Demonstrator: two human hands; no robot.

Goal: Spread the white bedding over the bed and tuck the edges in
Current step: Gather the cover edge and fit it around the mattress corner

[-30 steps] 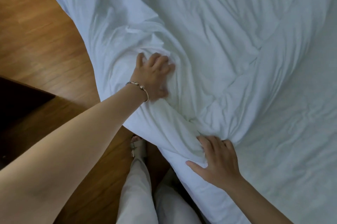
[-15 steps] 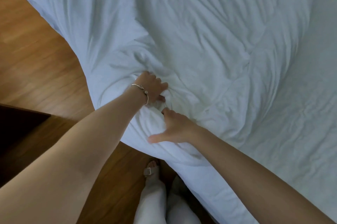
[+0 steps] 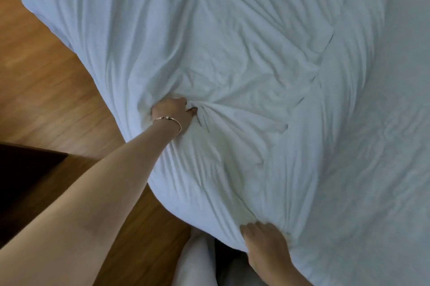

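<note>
The white bedding (image 3: 244, 57) lies rumpled across the bed and hangs over its left side toward the floor. My left hand (image 3: 173, 112), with a thin bracelet on the wrist, grips a bunch of the fabric, and creases fan out from its fingers. Near the bottom of the view my right hand (image 3: 265, 242) grips the bedding at its near edge, fingers dug into the folds. A smoother white sheet (image 3: 395, 169) shows on the right part of the bed.
Wooden floor (image 3: 46, 90) runs along the left of the bed. A dark piece of furniture (image 3: 25, 169) stands at the left edge. My legs in light trousers (image 3: 195, 264) are at the bottom, close to the bed's side.
My right hand has drawn back from beside the left hand to the near edge of the bedding. My left hand has shifted outward toward the bed's side, still holding fabric.
</note>
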